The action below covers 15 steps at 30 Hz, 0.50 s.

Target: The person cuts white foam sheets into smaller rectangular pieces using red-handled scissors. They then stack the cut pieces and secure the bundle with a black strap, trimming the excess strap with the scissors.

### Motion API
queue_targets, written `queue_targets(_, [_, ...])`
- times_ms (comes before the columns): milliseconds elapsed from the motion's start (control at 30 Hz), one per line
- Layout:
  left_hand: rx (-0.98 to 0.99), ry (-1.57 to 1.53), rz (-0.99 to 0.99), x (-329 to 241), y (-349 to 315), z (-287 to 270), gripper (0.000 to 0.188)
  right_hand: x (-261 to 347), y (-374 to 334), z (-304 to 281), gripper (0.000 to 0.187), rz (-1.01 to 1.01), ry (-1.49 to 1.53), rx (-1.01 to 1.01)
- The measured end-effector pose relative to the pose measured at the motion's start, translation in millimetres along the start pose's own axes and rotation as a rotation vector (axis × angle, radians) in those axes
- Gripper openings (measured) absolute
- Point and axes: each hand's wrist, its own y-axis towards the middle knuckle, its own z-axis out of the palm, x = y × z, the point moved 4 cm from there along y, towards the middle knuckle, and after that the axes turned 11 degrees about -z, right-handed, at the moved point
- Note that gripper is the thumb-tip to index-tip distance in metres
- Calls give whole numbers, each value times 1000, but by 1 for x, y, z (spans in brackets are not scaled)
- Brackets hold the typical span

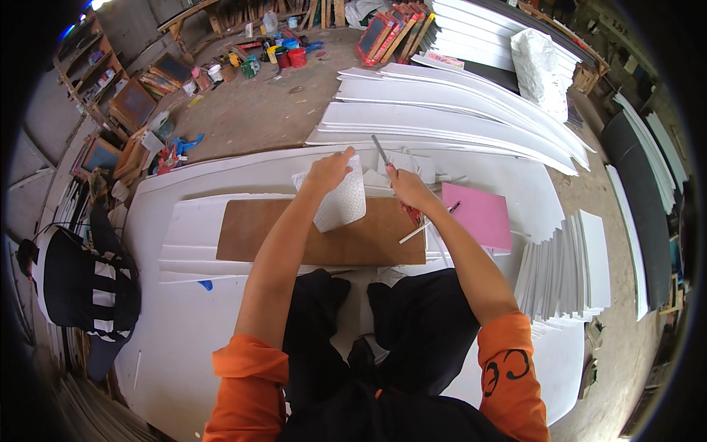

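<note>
My left hand (329, 173) is closed on the top edge of a small white textured sheet (341, 202). The sheet hangs tilted over a brown board (258, 232) that lies across white sheets in front of my knees. To its right, my right hand (412, 188) is wrapped round a tool with a long grey blade (379, 149) that points up and away from me. Red parts show at the tool's handle, but its exact kind is unclear. A pink square board (479, 216) lies just right of this hand, with thin white strips (410, 233) near it.
White offcuts (412, 166) lie beyond my hands. A stack of white strips (563, 265) stands on the right. Large white sheets (442, 110) are piled at the far side. A black and white bag (81, 283) sits at the left. Paint pots (297, 57) stand on the far floor.
</note>
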Motion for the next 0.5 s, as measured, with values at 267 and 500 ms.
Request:
queue_targets(267, [-141,-1,83,7,18,18,32,17,-8,10,57,1,-253,-14])
queue_targets(500, [-201,13,55,8,26,21,31,17,-10,12,56,-43,-222,-17])
